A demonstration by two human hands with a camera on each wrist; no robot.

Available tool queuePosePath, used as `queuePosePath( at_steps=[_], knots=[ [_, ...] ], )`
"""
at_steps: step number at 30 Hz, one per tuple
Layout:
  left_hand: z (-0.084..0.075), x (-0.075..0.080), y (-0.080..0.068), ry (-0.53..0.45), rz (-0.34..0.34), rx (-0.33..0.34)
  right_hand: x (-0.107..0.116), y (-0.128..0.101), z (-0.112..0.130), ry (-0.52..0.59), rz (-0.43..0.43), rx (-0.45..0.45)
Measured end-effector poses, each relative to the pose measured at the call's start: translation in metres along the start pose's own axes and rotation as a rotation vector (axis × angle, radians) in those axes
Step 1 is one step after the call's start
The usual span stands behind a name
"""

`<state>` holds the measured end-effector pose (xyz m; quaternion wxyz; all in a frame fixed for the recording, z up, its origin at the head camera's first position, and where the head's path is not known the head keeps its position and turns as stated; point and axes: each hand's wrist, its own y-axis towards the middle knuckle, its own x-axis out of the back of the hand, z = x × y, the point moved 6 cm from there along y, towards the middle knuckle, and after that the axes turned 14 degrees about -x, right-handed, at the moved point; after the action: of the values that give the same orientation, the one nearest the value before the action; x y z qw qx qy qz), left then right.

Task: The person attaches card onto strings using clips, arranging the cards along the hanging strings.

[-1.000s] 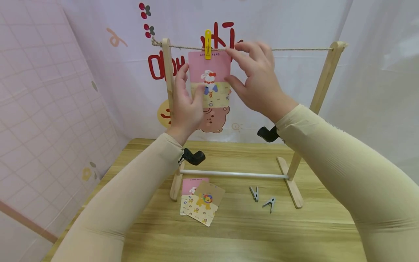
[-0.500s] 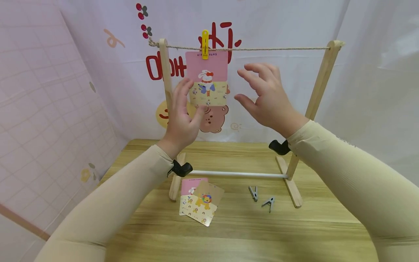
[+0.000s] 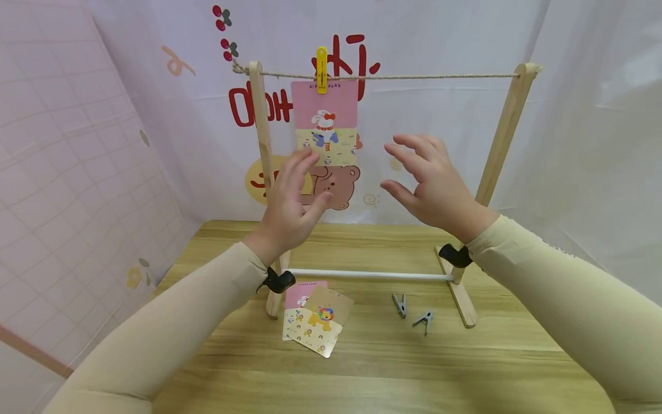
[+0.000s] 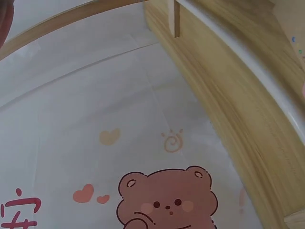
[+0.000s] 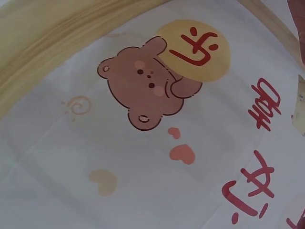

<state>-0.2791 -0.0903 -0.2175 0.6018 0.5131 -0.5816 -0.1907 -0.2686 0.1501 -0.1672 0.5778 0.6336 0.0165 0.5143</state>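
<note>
A pink and cream card [image 3: 333, 106] with a rabbit print hangs from a twine line [image 3: 439, 76], held at its top by a yellow clothespin [image 3: 322, 70]. My left hand [image 3: 289, 207] is in the air, fingers loosely bent and holding nothing, its fingertips overlapping the card's lower edge in the head view. To the right of the card my right hand [image 3: 439, 187] hovers with fingers spread apart, also holding nothing. On the table below lie a lion card [image 3: 323, 325] overlapping a pink rabbit card [image 3: 293, 294], and two grey clothespins [image 3: 400, 306].
Wooden posts [image 3: 507, 129] carry the line at both ends, joined low down by a white rod [image 3: 369, 275]. The frame stands on a wood-grain table [image 3: 439, 379]. Behind it hangs a white cloth backdrop [image 5: 57, 157] printed with a bear [image 4: 167, 200] and red lettering.
Both hands have let go of the hanging card and moved down from it, the right hand also moving right. The card stays on the line under the yellow clothespin.
</note>
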Motion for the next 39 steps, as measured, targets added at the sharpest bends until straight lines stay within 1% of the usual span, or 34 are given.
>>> queuePosePath(
  at_steps=[9, 13, 18, 23, 26, 32, 36, 39],
  knots=[
    [-0.004, -0.011, -0.020, 0.001, 0.066, -0.021, -0.004, -0.028, -0.014, 0.007, 0.053, -0.024],
    [-0.006, -0.018, -0.029, 0.006, 0.112, -0.034, -0.007, -0.042, -0.021, -0.001, 0.084, -0.040],
    [-0.007, -0.027, -0.043, 0.011, 0.190, -0.019, -0.012, -0.061, -0.029, -0.023, 0.140, -0.074],
    [-0.002, -0.038, -0.059, 0.002, 0.310, 0.043, -0.021, -0.080, -0.040, -0.059, 0.230, -0.140],
    [0.001, -0.045, -0.068, 0.001, 0.386, 0.079, -0.026, -0.091, -0.046, -0.074, 0.269, -0.164],
    [0.002, -0.060, -0.088, -0.003, 0.535, 0.119, -0.035, -0.113, -0.052, -0.069, 0.328, -0.194],
    [0.001, -0.069, -0.102, -0.033, 0.637, 0.154, -0.043, -0.128, -0.057, -0.071, 0.401, -0.228],
    [0.003, -0.075, -0.114, -0.065, 0.713, 0.199, -0.048, -0.138, -0.061, -0.083, 0.447, -0.240]
  ],
)
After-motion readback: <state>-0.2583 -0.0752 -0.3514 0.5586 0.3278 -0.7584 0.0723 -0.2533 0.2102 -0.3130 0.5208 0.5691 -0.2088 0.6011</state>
